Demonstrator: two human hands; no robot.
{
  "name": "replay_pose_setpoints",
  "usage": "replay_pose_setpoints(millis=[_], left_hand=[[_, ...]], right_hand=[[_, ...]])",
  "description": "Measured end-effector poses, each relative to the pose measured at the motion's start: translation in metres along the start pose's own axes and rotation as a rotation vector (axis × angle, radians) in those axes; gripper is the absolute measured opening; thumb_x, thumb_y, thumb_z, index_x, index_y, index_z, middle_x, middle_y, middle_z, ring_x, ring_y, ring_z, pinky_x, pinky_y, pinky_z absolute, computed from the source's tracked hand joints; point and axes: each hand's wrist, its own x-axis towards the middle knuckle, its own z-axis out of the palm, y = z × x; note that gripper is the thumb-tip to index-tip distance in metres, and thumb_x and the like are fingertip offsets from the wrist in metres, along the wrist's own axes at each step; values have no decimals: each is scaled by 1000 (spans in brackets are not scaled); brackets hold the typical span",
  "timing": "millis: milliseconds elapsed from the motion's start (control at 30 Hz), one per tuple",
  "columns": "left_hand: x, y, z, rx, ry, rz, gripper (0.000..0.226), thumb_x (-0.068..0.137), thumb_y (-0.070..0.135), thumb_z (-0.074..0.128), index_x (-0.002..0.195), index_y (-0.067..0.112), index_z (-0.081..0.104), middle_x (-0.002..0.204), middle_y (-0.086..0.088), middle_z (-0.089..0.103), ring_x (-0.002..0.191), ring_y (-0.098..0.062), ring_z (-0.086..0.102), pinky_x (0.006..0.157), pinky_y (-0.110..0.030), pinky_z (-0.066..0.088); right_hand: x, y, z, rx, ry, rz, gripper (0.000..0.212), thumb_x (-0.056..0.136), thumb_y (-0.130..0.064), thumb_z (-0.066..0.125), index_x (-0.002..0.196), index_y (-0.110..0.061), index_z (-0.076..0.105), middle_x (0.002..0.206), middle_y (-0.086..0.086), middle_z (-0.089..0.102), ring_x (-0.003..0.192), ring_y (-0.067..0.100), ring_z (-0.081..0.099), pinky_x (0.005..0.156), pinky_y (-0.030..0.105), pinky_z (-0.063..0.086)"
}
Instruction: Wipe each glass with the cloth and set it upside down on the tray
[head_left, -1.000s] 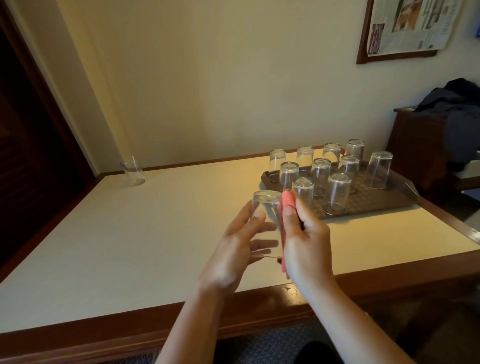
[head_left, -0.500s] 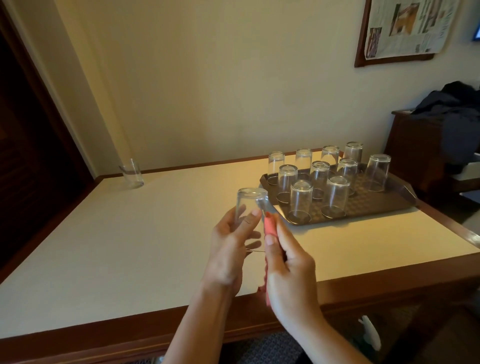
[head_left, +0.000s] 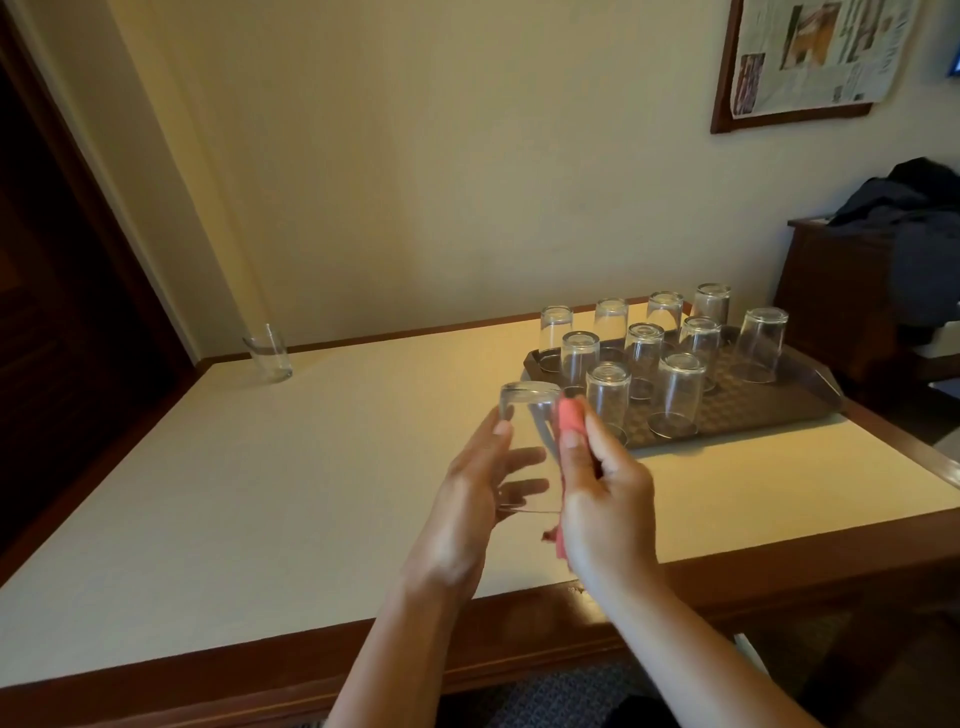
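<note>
Above the near middle of the bench, a clear glass (head_left: 527, 447) is held upside down, its base uppermost and its rim toward the person. The left hand (head_left: 475, 501) has its grip grasping the glass, fingers curled round the wall and showing through it. Just right of it, the right hand (head_left: 602, 493) has its grip clenched on a pink cloth (head_left: 570, 415), which is pressed against the right side of the glass; a scrap of the cloth pokes out below the palm.

Farther right and beyond, a dark brown tray (head_left: 810, 400) sits on the bench and carries ten glasses (head_left: 675, 389) turned upside down, set in rows. One more glass (head_left: 267, 353) stands upright at the far left corner of the bench, well apart from the tray.

The bench (head_left: 260, 493) has a pale top with a wooden edge. On the far wall hangs a framed newspaper sheet (head_left: 810, 52), and dark clothing (head_left: 914, 218) lies on a wooden cabinet at the far right.
</note>
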Motion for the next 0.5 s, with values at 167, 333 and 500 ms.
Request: replay_pose_setpoints(millis=[167, 333, 500], left_hand=[[2, 9, -1, -14, 114, 92, 60, 83, 48, 75, 139, 28, 62, 100, 2, 72, 87, -19, 63, 81, -39, 48], [-1, 5, -3, -77, 22, -6, 40, 96, 61, 59, 133, 47, 64, 126, -10, 72, 113, -36, 71, 103, -54, 52], [-2, 11, -3, -64, 47, 77, 55, 87, 49, 73, 139, 35, 61, 111, -2, 74, 92, -25, 66, 81, -39, 52]], right_hand=[[-9, -9, 8, 8, -30, -90, 33, 102, -42, 44, 120, -69, 46, 89, -18, 63, 66, -3, 55, 62, 23, 51], [-5, -15, 5, 4, -57, -54, 31, 102, -44, 44, 111, -73, 49, 81, -17, 68, 57, -1, 55, 52, 19, 47], [0, -15, 1, 13, -70, -21, 31, 104, -36, 43, 129, -54, 46, 104, -12, 71, 68, 2, 63, 55, 23, 53]])
